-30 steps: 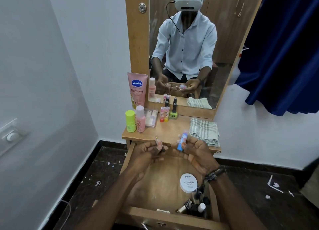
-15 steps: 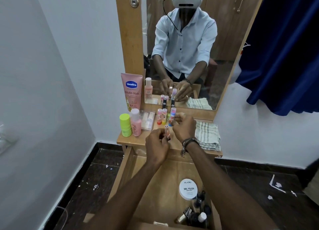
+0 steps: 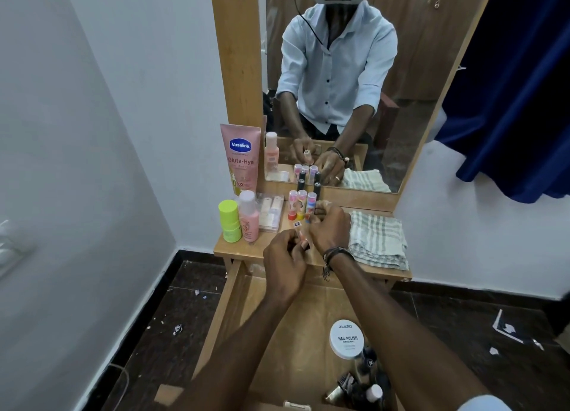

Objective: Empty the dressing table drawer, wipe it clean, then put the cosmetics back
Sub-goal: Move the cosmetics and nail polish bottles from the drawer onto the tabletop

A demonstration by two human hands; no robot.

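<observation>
We note a light-brown wooden tabletop [image 3: 271, 246] and a matching pale wooden drawer [image 3: 296, 315]. A tall pink plastic tube [image 3: 241, 160] bears a blue badge with white lettering. Beside it we see a lime-green plastic stick container [image 3: 229, 221] and a pink plastic bottle with a white cap [image 3: 248, 216]. Three clear-capped small tubes [image 3: 301, 204] have red, yellow and blue bases. A folded cotton cloth [image 3: 377, 239] shows grey-green and white checks. In the drawer, a round white jar lid [image 3: 346, 338] carries black print. We also mark a deep-blue curtain [image 3: 518, 86], white walls and dark speckled floor tiles [image 3: 160, 324].
</observation>
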